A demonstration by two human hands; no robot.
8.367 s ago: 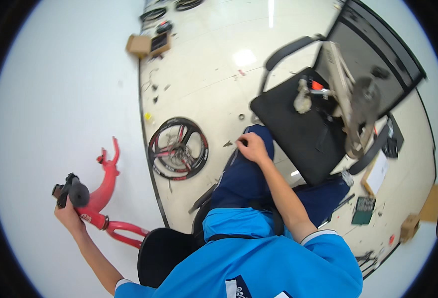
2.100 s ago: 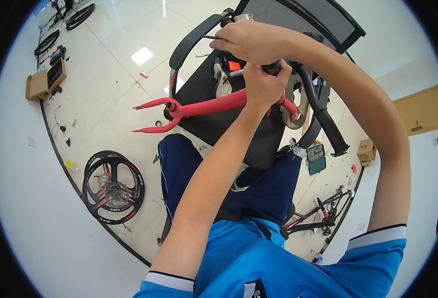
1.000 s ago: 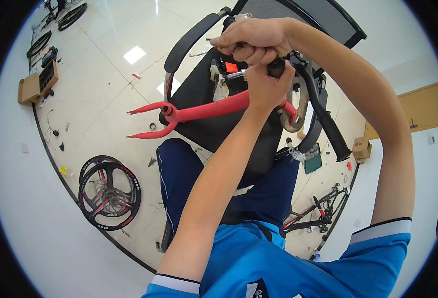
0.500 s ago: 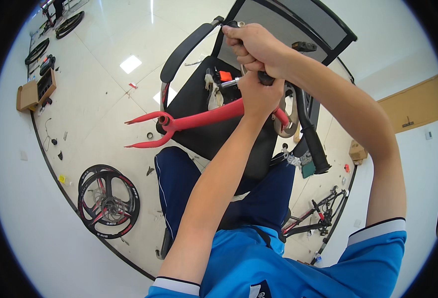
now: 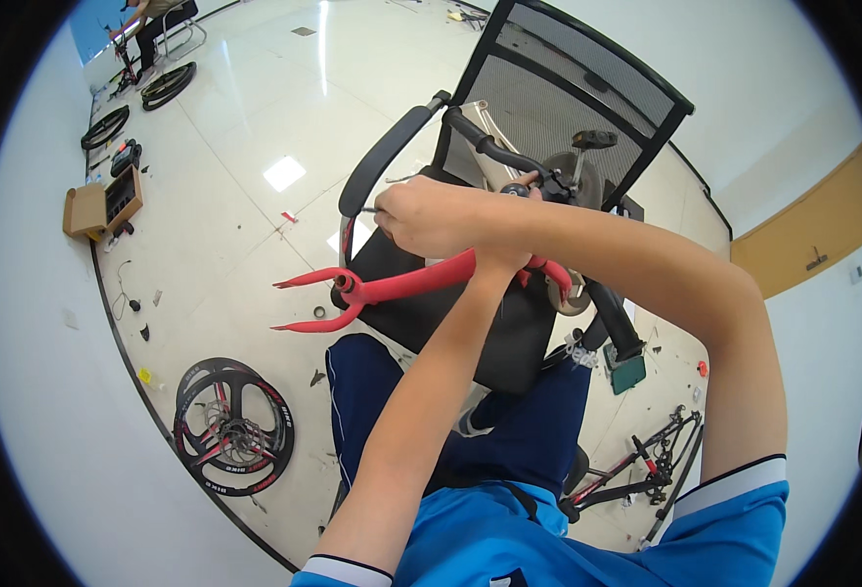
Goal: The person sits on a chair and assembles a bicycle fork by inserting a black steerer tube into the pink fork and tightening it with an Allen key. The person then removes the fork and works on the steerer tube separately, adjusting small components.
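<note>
My right hand (image 5: pixel 429 217) is closed above the chair seat, its forearm crossing over my left one. A thin metal rod (image 5: pixel 397 180) shows at its fingers; its full shape is hidden. Mostly covered by that forearm, my left hand (image 5: pixel 502 258) is bent round a part I cannot make out. One of its fingers shows beside a round black piece (image 5: pixel 516 190) near the handlebar (image 5: pixel 496 150). A red bicycle frame part (image 5: pixel 416 282) lies across the seat, its two-pronged end pointing left.
The black office chair (image 5: pixel 514 338) stands before my knees, with a pedal (image 5: pixel 595 140) by its mesh back. Spoked wheels (image 5: pixel 235 430) lie on the floor at left, an open cardboard box (image 5: pixel 86 210) beyond. A black-and-red bicycle frame (image 5: pixel 646 470) lies at right. Far left, a person (image 5: pixel 147 34) sits.
My right hand has left the handlebar grip and come left and down, now with the thin rod at its fingers. The handlebar has come into view behind my forearm. My view has shifted slightly.
</note>
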